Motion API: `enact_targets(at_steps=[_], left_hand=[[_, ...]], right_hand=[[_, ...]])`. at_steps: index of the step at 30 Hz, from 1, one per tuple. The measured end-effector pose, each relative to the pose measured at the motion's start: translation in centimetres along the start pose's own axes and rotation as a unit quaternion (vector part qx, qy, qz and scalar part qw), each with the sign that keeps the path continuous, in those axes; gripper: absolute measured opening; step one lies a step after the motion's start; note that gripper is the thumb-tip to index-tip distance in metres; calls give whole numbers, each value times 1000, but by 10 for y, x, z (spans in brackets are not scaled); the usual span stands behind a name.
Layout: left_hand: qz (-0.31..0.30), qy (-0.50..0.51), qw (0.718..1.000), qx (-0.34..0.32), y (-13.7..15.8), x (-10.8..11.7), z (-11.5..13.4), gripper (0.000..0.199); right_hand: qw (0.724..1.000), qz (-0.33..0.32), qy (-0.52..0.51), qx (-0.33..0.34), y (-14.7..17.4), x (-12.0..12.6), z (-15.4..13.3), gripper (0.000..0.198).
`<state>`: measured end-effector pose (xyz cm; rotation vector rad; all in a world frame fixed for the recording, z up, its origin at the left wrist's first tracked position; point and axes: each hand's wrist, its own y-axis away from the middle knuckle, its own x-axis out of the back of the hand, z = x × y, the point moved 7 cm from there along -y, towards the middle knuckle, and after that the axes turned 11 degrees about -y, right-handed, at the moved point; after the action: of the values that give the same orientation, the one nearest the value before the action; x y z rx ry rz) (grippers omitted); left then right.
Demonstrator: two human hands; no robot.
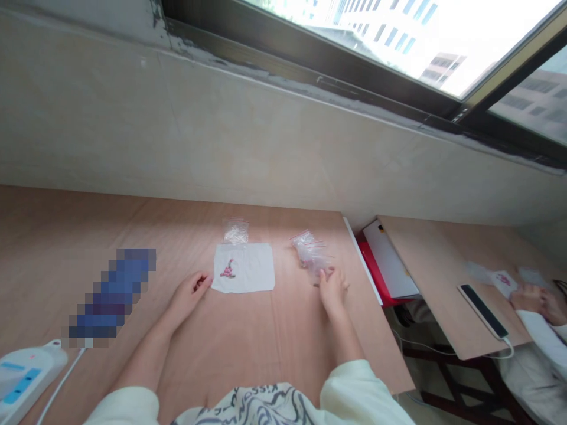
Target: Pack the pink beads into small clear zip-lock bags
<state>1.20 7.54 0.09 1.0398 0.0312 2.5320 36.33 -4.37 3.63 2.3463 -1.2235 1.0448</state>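
A white sheet (254,268) lies flat on the table, with a small pink flower-like piece with dark bits (228,270) on its left half. My left hand (195,291) rests at the sheet's left edge, its fingers curled in; what they hold, if anything, is hidden. Over to the right, my right hand (333,289) has its fingers closed at the near end of a pile of small clear zip bags (306,248). What is in those bags is too small to make out. Just beyond the sheet sits another clear zip bag (236,231) with pale contents.
At left on the table (248,348) are a blurred-out blue object (113,295) and a white power strip (29,375) with a cable. Past a gap holding a red folder (374,268), a second table bears a phone (482,310) and another person's hands (534,299).
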Motion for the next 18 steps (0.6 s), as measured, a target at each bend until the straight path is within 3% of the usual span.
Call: enact_targets(at_steps=[3, 6, 9, 12, 15, 18], left_hand=[[16, -31, 999, -26, 2, -2, -2, 29], [30, -33, 998, -40, 6, -1, 2, 29], [42, -31, 998, -32, 9, 1, 4, 29], [56, -34, 997, -28, 10, 3, 5, 28], [70, -22, 997, -34, 11, 5, 4, 27], [87, -13, 995, -38, 12, 7, 2, 25]], right_hand=[[988, 81, 128, -22, -1, 11, -3, 42], [989, 105, 103, 32, 1, -2, -30, 42], [987, 20, 18, 161, 3, -44, -80, 37], [958, -105, -23, 266, 16, -99, -136, 40], [920, -211, -16, 331, 35, -148, -180, 42], [893, -280, 26, 351, 50, -179, -198, 25]])
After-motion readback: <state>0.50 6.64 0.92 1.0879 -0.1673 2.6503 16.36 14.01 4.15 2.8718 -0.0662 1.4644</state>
